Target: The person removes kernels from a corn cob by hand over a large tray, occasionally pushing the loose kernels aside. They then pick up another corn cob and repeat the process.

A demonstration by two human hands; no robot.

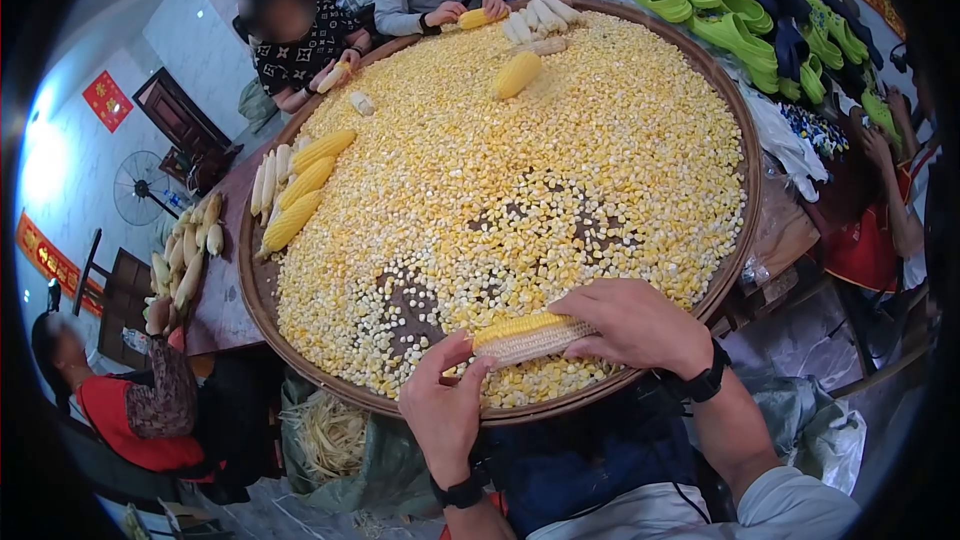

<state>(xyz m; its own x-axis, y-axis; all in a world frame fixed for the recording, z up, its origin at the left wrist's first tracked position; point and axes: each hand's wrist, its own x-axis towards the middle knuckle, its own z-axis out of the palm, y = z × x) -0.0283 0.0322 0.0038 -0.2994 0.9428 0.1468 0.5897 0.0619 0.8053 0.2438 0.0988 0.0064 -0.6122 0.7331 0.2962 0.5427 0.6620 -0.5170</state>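
A partly stripped corn cob point(530, 338) lies level between my two hands, just above the near edge of the tray. Yellow kernels run along its upper side, while the side toward me is bare and pale. My left hand point(445, 395) pinches its left end with thumb and fingers. Around the right end, my right hand point(635, 325) is closed, its thumb below and fingers on top. Loose corn kernels point(420, 200) cover most of the round tray point(752, 175) beneath, with dark bare patches near my hands.
Whole yellow cobs point(300, 202) and stripped cobs point(268, 185) lie at the tray's left; another yellow cob point(517, 75) is farther back. Two people work corn across the tray. A person in red sits left near piled cobs point(188, 250). Green shoes point(735, 35) are heaped right; a husk sack point(330, 435) stands below.
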